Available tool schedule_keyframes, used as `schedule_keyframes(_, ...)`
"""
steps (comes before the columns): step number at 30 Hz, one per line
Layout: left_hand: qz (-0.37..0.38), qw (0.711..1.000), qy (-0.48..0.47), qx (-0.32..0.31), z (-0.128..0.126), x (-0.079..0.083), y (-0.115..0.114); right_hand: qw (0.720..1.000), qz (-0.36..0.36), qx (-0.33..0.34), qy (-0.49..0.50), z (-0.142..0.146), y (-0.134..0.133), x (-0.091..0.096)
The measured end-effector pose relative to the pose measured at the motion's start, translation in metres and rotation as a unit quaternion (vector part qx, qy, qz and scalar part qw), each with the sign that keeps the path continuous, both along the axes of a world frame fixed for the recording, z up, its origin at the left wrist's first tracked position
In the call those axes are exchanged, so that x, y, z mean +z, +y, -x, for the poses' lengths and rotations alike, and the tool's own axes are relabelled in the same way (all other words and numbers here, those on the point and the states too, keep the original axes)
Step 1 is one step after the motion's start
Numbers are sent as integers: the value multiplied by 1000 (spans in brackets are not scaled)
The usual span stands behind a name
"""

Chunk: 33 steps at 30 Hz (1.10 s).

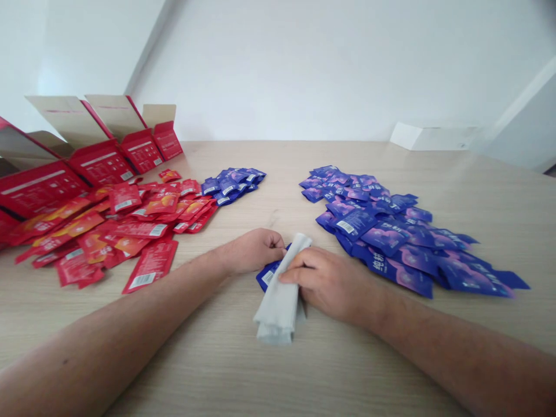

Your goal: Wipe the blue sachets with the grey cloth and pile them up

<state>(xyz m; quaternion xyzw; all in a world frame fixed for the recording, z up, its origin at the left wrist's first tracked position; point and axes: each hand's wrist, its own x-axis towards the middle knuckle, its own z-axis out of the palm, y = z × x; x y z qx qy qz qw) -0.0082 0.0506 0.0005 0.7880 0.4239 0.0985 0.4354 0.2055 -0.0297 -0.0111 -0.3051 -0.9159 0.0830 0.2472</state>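
Observation:
My right hand is closed around a folded white cloth or tissue, whose ridged ends hang toward me. Under the cloth lies a blue packet, partly hidden, with a white label corner showing. Fingers curled, my left hand grips this packet at its upper edge. A large heap of blue and purple packets spreads to the right of my right hand. Beyond my left hand sits a smaller pile of blue packets, label side up.
Many red and orange packets are heaped on the left of the wooden table. Behind them stands a row of red cardboard boxes with raised flaps. A white box-like object rests at the back right, near the wall.

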Motion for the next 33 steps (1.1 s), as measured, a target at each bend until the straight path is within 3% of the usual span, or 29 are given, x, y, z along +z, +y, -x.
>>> schedule_keyframes(3,14,1000,8,14,0,0,0,998,7,-56,23,-3,3,0)
schedule_keyframes(9,-4,1000,-5,-4,0,0,0,1000,-6,28,-10,3,-3,3)
schedule_keyframes(14,4,1000,12,19,0,2,-2,998,9,-55,18,0,0,2)
schedule_keyframes(19,-16,1000,1,0,0,3,-1,1000,-5,22,-9,2,-3,4)
schedule_keyframes(24,2,1000,16,16,0,2,-2,999,12,-47,12,-2,0,2)
schedule_keyframes(30,-11,1000,-5,2,0,3,-1,1000,-6,18,-15,2,-3,5)
schedule_keyframes(33,5,1000,4,15,0,2,-2,999,5,-34,8,-2,0,2)
